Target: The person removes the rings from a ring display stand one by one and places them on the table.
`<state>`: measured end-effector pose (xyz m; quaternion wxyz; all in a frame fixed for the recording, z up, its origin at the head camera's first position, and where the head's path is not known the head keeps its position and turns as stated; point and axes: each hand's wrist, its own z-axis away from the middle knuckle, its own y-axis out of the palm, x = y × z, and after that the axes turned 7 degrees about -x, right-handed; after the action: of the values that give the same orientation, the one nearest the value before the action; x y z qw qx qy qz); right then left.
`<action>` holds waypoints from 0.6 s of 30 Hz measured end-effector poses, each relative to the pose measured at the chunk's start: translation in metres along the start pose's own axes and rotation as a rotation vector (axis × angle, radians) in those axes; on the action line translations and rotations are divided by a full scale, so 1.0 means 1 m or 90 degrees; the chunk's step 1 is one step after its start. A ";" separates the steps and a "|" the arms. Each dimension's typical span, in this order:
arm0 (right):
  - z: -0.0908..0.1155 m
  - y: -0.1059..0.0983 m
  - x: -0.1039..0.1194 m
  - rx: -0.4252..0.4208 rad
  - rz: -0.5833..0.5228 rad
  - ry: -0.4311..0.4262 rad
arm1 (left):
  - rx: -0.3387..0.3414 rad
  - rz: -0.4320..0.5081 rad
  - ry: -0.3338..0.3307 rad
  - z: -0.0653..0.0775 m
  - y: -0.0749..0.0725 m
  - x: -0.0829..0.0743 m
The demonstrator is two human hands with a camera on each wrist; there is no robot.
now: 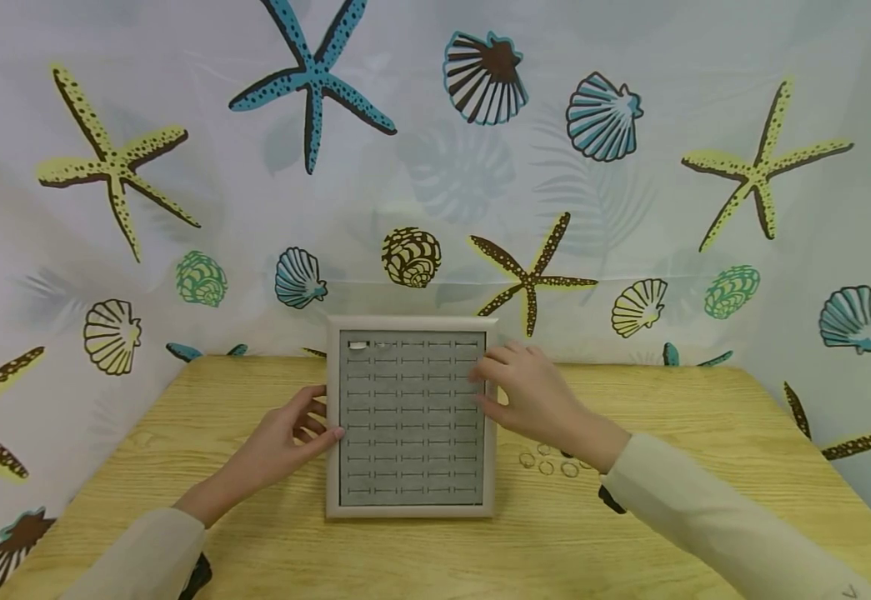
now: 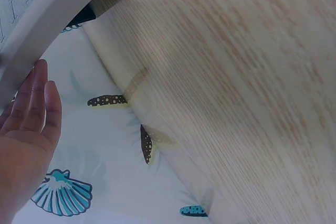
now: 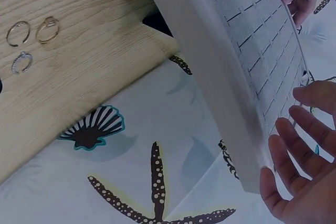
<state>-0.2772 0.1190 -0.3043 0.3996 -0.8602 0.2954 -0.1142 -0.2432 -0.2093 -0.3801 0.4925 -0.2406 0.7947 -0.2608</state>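
Note:
In the head view a ring display board [image 1: 412, 417] stands upright on the table, with a pale frame and grey slotted padding. A small whitish piece [image 1: 358, 345] sits in its top left slot. My left hand [image 1: 292, 437] grips the board's left side, thumb on the front, the other fingers at the edge and partly behind. Over the upper right edge is my right hand [image 1: 528, 392], slightly blurred. In the right wrist view its fingers [image 3: 294, 156] are spread and loosely bent before the board, nothing between them. Several rings [image 1: 546, 468] lie on the table below the right forearm.
The wooden table [image 1: 255, 533] ends at a hanging cloth [image 1: 435, 183] printed with shells and starfish. In the right wrist view, gold-coloured and silver rings [image 3: 22, 63] lie apart from each other. A dark support [image 3: 157, 23] shows behind the board.

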 end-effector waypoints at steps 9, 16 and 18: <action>-0.021 0.016 0.015 -0.051 -0.008 -0.022 | 0.003 0.005 0.002 0.000 0.000 0.000; -0.037 0.026 0.024 -0.075 -0.014 -0.023 | 0.003 0.001 0.000 0.000 0.000 0.002; -0.043 0.028 0.026 -0.077 -0.008 -0.017 | 0.003 0.002 0.000 0.000 0.000 0.002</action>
<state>-0.2860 0.0627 -0.2983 0.3498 -0.8862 0.2909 -0.0870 -0.2436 -0.2107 -0.3812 0.4932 -0.2381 0.7947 -0.2618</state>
